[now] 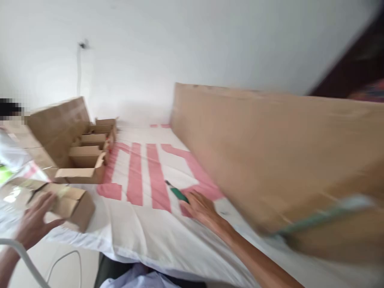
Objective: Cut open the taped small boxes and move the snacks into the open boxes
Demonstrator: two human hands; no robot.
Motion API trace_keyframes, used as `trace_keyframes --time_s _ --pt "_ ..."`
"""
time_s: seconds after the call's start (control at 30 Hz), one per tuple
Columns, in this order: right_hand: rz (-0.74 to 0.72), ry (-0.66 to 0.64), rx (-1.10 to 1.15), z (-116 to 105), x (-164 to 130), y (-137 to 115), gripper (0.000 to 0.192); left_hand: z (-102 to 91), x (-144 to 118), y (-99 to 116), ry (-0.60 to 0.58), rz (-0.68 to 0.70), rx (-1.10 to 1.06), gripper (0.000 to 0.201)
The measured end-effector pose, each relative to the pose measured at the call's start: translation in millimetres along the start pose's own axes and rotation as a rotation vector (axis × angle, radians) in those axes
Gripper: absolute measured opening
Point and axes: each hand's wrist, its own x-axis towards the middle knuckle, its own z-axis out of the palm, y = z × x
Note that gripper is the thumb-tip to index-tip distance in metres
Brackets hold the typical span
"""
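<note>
At the left edge my left hand (39,218) is at a taped cardboard box (82,208), fingers over its near side and thumb spread away. The hand looks open; I cannot tell how firmly it touches the box. Near the middle of the table, my right hand (199,208) is closed around a green-handled tool (179,194). Its narrow dark tip points away and to the left, just over the red-and-white cloth (160,174). Blur hides the tool's exact kind.
Several opened small cartons (85,160) stand in a row at the left, by a larger cardboard box (60,128). A big cardboard box (270,160) fills the right side. A pale curved tube (24,256) crosses the lower left. Part of another person shows at the left edge.
</note>
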Motion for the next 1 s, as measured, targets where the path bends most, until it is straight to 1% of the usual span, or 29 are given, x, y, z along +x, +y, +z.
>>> trace_keyframes --time_s 0.07,0.13,0.17,0.27,0.37,0.4,0.47,0.57,0.63,0.67,0.7,0.73,0.77,0.83,0.87,0.93,1.0 --pt "0.082 -0.016 -0.007 26 6 8 0.022 -5.8 -22 -10 -0.072 -0.057 -0.064 0.078" --pt "0.103 0.013 0.033 44 12 18 0.025 -5.1 -29 -9 -0.081 -0.047 -0.136 0.085" --pt "0.11 0.029 0.064 48 13 21 0.026 -3.2 -30 -7 -0.073 -0.05 -0.16 0.087" --pt "0.133 0.13 0.174 49 8 21 0.027 2.9 -30 0 -0.069 -0.039 -0.219 0.087" --pt "0.157 0.178 0.266 38 1 4 0.033 6.6 -31 12 -0.06 -0.015 -0.259 0.085" --pt "0.161 0.171 0.289 33 0 -4 0.035 7.5 -32 21 -0.048 -0.005 -0.267 0.085" --pt "0.155 0.153 0.326 25 -2 -21 0.038 9.4 -32 46 -0.012 0.005 -0.277 0.085" --pt "0.124 0.164 0.367 17 -2 -45 0.039 8.7 -35 98 0.026 0.002 -0.292 0.089" --pt "0.098 0.176 0.395 13 -1 -53 0.04 3.0 -38 127 0.022 0.046 -0.337 0.097" --pt "0.088 0.176 0.413 12 -1 -55 0.041 -1.4 -40 135 0.025 0.08 -0.382 0.099" --pt "0.085 0.17 0.436 11 -1 -55 0.041 -6.3 -41 138 0.042 0.101 -0.439 0.097" --pt "0.09 0.163 0.466 9 -2 -55 0.042 -11.0 -41 136 0.073 0.099 -0.501 0.091" --pt "0.101 0.155 0.504 8 -3 -54 0.044 -14.9 -40 129 0.117 0.063 -0.562 0.081" --pt "0.13 0.129 0.622 6 -9 -55 0.047 -18.0 -36 107 0.196 -0.077 -0.653 0.057" --pt "0.138 0.107 0.708 6 -13 -59 0.048 -16.9 -34 96 0.187 -0.14 -0.699 0.05" --pt "0.133 0.041 0.908 6 -24 -75 0.052 -10.4 -29 79 0.065 -0.185 -0.878 0.047" --pt "0.1 -0.042 1.097 7 -37 -98 0.057 -2.2 -26 74 -0.046 -0.187 -1.087 0.053"
